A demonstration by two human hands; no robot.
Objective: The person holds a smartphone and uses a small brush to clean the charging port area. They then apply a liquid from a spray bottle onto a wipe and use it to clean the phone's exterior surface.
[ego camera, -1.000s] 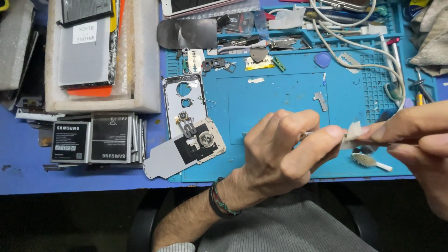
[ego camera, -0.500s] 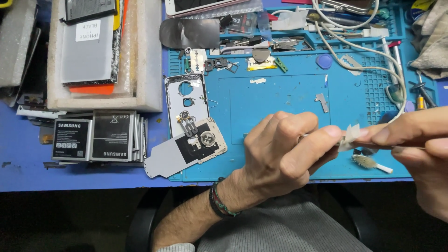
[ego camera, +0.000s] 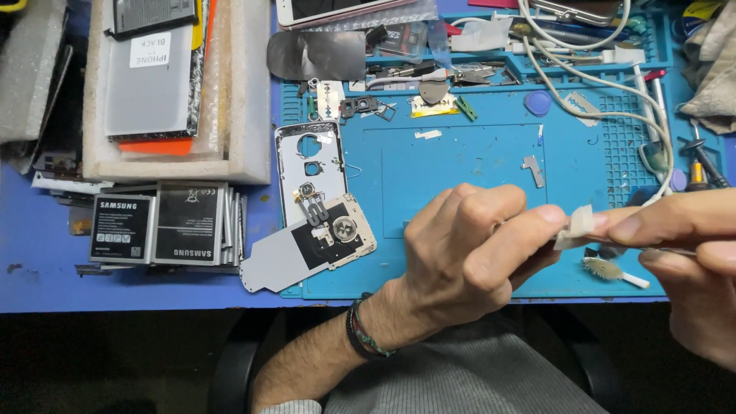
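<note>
Both hands meet above the blue mat (ego camera: 460, 165): the left hand (ego camera: 468, 253) and right hand (ego camera: 682, 245) have their fingers closed on a small pale scrap (ego camera: 576, 227), pinched between them. The phone frame (ego camera: 307, 165) lies opened, its gray plate (ego camera: 295, 257) off, so reassembly seems left to do.

A bright blue work mat (ego camera: 460, 165) is seen on a darker blue table (ego camera: 46, 284), with a silver-grey phone frame (ego camera: 303, 165), black batteries (ego camera: 165, 230) at the left, a whitish scrap (ego camera: 576, 226) pinched centrally, and a red-green-black braided wristband (ego camera: 362, 331) nearer.
</note>
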